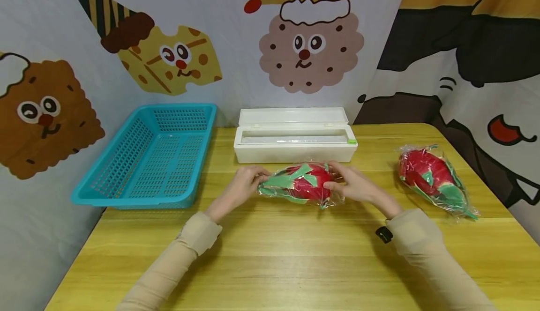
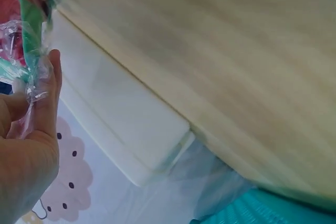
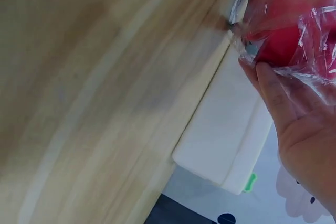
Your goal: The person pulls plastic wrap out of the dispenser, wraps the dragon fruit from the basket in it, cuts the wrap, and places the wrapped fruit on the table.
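A red dragon fruit [image 1: 313, 187] with green scales, wrapped in clear cling film, is held lengthwise over the middle of the table. My left hand [image 1: 243, 183] pinches the film at its green, leafy left end. In the left wrist view, the left thumb and fingers [image 2: 51, 85] have gathered film between them. At the red right end, my right hand [image 1: 356, 185] grips the fruit, thumb in front and fingers behind. The right wrist view shows its fingers [image 3: 273, 90] against the wrapped underside. Just behind the fruit stands a white cling film dispenser [image 1: 291, 153], lid raised.
To the left stands a turquoise perforated basket [image 1: 191, 180]. A second film-wrapped dragon fruit [image 1: 430, 175] lies on the right of the wooden table [image 1: 291, 264]. A curtain with cartoon figures [image 1: 236, 44] hangs behind the table.
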### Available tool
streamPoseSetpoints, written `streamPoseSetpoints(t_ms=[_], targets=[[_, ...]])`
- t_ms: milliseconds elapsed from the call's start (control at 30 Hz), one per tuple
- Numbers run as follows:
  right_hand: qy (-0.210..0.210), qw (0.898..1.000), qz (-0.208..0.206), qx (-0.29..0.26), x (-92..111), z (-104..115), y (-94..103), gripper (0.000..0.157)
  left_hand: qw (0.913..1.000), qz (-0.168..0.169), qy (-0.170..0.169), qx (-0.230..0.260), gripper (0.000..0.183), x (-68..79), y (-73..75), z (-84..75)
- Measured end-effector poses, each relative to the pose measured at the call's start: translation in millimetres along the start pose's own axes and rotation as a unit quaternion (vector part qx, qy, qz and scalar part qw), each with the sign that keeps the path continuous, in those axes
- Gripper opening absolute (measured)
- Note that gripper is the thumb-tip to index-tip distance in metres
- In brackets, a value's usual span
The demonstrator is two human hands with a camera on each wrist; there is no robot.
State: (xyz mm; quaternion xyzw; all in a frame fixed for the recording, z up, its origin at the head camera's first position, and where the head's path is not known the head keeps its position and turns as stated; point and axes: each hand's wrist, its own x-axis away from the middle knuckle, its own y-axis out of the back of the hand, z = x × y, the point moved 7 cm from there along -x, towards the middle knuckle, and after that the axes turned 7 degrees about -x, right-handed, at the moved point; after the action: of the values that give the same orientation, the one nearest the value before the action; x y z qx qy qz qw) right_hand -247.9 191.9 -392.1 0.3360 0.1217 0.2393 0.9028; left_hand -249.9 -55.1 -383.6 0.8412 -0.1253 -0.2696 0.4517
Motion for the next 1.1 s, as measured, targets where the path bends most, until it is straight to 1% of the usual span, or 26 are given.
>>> streamPoseSetpoints(t_ms=[100, 200, 267, 333, 467, 533, 567, 667, 767, 833, 900, 967, 1100], targets=[[-0.023, 0.999, 0.0, -0.023, -1, -3, 0.1, 0.058, 0.9999, 0.0, 0.015, 0.005, 0.008, 0.6, 0.1, 4.1], [-0.039, 0.998, -0.009, -0.048, -3, -3, 1.5, 0.054, 0.9996, 0.012, 0.015, 0.019, 0.009, 2.4, -0.8, 7.7], [-0.046, 0.997, -0.017, -0.053, -3, -3, 2.8, 0.05, 0.999, 0.031, 0.007, 0.031, 0.013, 3.8, -1.9, 8.6], [-0.05, 0.997, -0.021, -0.055, -3, -3, 4.1, 0.049, 0.9977, 0.054, -0.008, 0.039, 0.021, 5.6, -2.2, 7.6], [-0.041, 0.998, -0.017, -0.036, -4, -1, 7.0, 0.051, 0.9931, 0.107, -0.04, 0.027, 0.047, 9.6, -3.2, 5.0], [-0.031, 0.999, -0.007, -0.026, -3, 1, 8.4, 0.049, 0.991, 0.123, -0.052, 0.009, 0.052, 11.0, -3.5, 4.8], [-0.027, 0.999, -0.003, -0.024, -3, 2, 9.0, 0.047, 0.9902, 0.128, -0.056, 0.003, 0.051, 11.3, -3.8, 5.1], [-0.02, 1.0, 0.004, 0.003, -3, 6, 10.1, 0.046, 0.9893, 0.129, -0.069, -0.003, 0.043, 11.6, -3.6, 5.2], [-0.025, 0.999, -0.002, 0.043, -4, 8, 9.9, 0.051, 0.9904, 0.119, -0.071, 0.005, 0.039, 11.0, -2.1, 5.6], [-0.027, 0.998, -0.009, 0.059, -4, 9, 8.9, 0.053, 0.9913, 0.113, -0.067, 0.012, 0.038, 10.7, -1.0, 5.9], [-0.025, 0.998, -0.015, 0.058, -5, 11, 7.5, 0.052, 0.992, 0.11, -0.061, 0.015, 0.038, 10.6, -0.5, 6.5], [-0.022, 0.999, -0.02, 0.044, -6, 12, 5.9, 0.049, 0.9922, 0.108, -0.06, 0.011, 0.037, 10.7, -0.6, 6.7], [-0.02, 0.999, -0.031, 0.027, -7, 13, 4.9, 0.045, 0.9918, 0.115, -0.052, 0.019, 0.037, 11.7, -3.6, 8.5]])
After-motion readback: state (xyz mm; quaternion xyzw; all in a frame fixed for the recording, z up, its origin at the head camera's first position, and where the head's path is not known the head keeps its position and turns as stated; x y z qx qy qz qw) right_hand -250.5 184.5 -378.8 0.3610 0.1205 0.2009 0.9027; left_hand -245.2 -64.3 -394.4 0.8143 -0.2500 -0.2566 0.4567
